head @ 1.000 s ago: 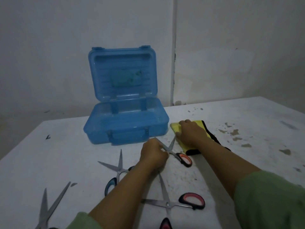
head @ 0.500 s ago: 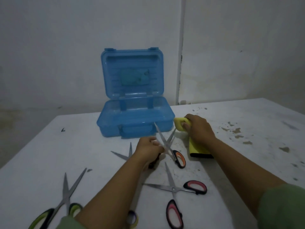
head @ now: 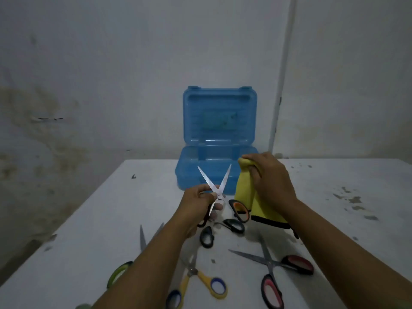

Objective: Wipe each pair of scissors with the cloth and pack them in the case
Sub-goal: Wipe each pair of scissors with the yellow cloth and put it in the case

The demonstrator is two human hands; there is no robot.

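While open-bladed scissors (head: 217, 186) are pinched by the left hand (head: 200, 202), the yellow cloth (head: 247, 192) is gripped by the right hand (head: 268, 177) beside them, before the open blue case (head: 219, 121).

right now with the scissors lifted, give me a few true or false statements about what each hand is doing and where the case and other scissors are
1. The left hand holds a pair of scissors with blades spread open. True.
2. The right hand is empty. False: it grips the yellow cloth.
3. The blue case is closed. False: its lid stands open.
4. The cloth is wrapped round the blades of the held scissors. False: it hangs beside them, apart.
5. The yellow-handled scissors and the pink-handled scissors lie on the table. True.
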